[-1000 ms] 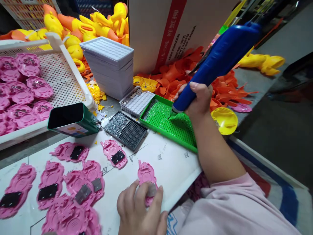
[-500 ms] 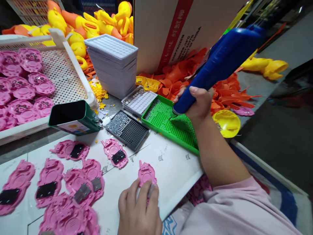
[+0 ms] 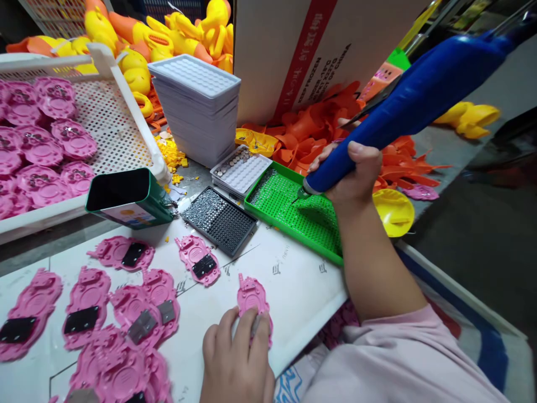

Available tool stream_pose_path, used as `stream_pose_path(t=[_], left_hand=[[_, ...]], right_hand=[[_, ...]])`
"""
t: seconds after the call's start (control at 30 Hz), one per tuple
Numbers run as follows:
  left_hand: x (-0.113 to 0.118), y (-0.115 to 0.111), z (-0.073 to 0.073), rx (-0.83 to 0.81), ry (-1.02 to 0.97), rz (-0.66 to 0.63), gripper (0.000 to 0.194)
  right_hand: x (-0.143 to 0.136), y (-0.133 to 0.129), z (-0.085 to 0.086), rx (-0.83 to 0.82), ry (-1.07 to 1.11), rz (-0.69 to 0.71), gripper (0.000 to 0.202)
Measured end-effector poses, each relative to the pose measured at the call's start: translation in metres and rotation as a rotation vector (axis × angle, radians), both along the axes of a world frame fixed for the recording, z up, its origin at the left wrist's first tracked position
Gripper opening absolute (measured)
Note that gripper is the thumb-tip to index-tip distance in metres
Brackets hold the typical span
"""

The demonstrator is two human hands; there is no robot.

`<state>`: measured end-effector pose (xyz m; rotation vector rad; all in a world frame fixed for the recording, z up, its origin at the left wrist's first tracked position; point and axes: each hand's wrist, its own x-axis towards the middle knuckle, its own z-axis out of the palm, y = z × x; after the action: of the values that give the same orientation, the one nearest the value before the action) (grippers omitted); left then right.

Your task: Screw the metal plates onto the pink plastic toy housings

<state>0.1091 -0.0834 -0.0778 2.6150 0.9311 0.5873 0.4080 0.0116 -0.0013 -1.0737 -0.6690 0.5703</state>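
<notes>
My right hand (image 3: 356, 173) is wrapped round a blue electric screwdriver (image 3: 403, 103), tilted with its bit down over the green screw tray (image 3: 293, 237). Small screws sit in the holes of that tray; whether the bit touches one I cannot tell. On the white work surface, my left hand (image 3: 239, 352) holds down a pink plastic casing (image 3: 252, 294). Its fingers cover the casing's lower part, where a grey piece partly shows. A second pink casing (image 3: 193, 252) with a black cover lies up and left of this hand.
Several pink casings (image 3: 90, 291) lie at the left. A black screw tray (image 3: 235, 246), a dark green tin (image 3: 136, 221) and a stack of white trays (image 3: 197, 120) stand behind. A white crate (image 3: 126, 120) of pink parts is at far left; orange parts (image 3: 302, 131) lie by a carton (image 3: 268, 50).
The screwdriver leans further to the right and its handle has dropped lower, my right hand shifting right with it. The bit stays over the green tray. My left hand stays on the casing.
</notes>
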Motion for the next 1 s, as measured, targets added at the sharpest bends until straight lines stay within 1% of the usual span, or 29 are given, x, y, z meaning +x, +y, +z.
stream_pose_path(t=[0.07, 0.13, 0.2, 0.23, 0.3, 0.33, 0.37, 0.4, 0.47, 0.57, 0.63, 0.77, 0.9, 1.0], left_hand=[[0.000, 0.001, 0.001, 0.001, -0.008, -0.002, 0.037], [0.001, 0.001, 0.001, 0.007, -0.018, -0.008, 0.036], [0.001, 0.001, 0.002, 0.011, -0.023, -0.008, 0.034], [0.001, 0.001, 0.002, 0.011, -0.020, -0.006, 0.033], [0.001, 0.000, 0.001, 0.004, 0.003, 0.001, 0.032], [0.001, 0.000, 0.001, -0.002, 0.023, 0.002, 0.032], [0.000, -0.001, 0.001, -0.007, 0.044, 0.000, 0.033], [0.000, -0.001, 0.001, -0.011, 0.065, -0.003, 0.034], [0.000, -0.002, 0.000, -0.009, 0.088, -0.006, 0.034], [0.002, -0.003, 0.002, 0.016, 0.078, 0.003, 0.030], [0.003, -0.002, 0.004, 0.032, 0.073, 0.015, 0.027], [0.007, -0.002, 0.009, 0.046, 0.092, 0.040, 0.022], [0.008, -0.002, 0.009, 0.067, 0.086, 0.050, 0.020], [0.008, -0.003, 0.008, 0.061, 0.090, 0.052, 0.022]], right_hand=[[-0.004, 0.000, 0.004, 0.035, 0.011, 0.007, 0.021], [-0.012, -0.004, 0.013, 0.105, 0.003, 0.026, 0.018], [-0.024, -0.012, 0.024, 0.170, -0.016, 0.094, 0.019], [-0.031, -0.017, 0.028, 0.194, -0.022, 0.158, 0.023], [-0.047, -0.029, 0.033, 0.174, -0.010, 0.361, 0.034], [-0.055, -0.035, 0.033, 0.152, 0.003, 0.468, 0.039], [-0.064, -0.040, 0.032, 0.146, 0.024, 0.543, 0.042], [-0.072, -0.044, 0.029, 0.149, 0.054, 0.584, 0.043], [-0.089, -0.048, 0.021, 0.125, 0.100, 0.596, 0.039], [-0.108, -0.048, 0.010, 0.093, 0.069, 0.623, 0.026], [-0.114, -0.046, 0.006, 0.088, 0.046, 0.660, 0.026], [-0.117, -0.045, 0.002, 0.029, 0.054, 0.663, 0.042], [-0.116, -0.047, 0.000, 0.037, 0.007, 0.701, 0.035], [-0.117, -0.049, -0.006, 0.052, 0.008, 0.686, 0.040]])
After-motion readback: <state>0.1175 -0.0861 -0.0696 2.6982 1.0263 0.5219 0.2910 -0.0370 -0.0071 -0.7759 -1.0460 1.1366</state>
